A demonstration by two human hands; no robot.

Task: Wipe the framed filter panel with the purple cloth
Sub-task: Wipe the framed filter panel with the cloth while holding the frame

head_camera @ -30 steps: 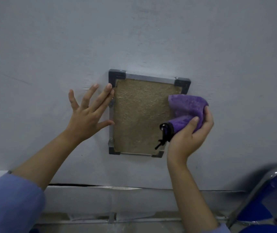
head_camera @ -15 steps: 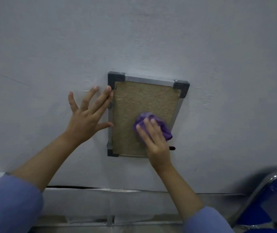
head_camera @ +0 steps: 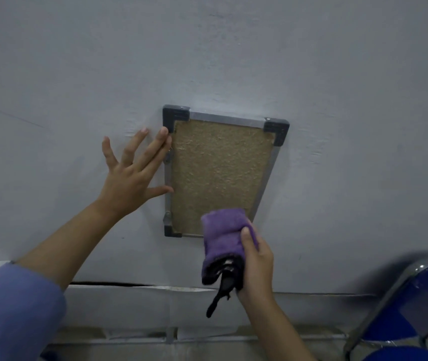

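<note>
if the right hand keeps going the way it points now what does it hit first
Likely the framed filter panel: the right hand points the purple cloth up at its lower right corner. Contact is unclear.

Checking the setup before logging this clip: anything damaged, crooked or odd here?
Nothing looks damaged. The filter panel lies flat on the grey surface, slightly rotated. The left hand steadies its left edge; the right hand holds the purple cloth over the lower right corner. A black strap dangles from the cloth, harmless.
</note>
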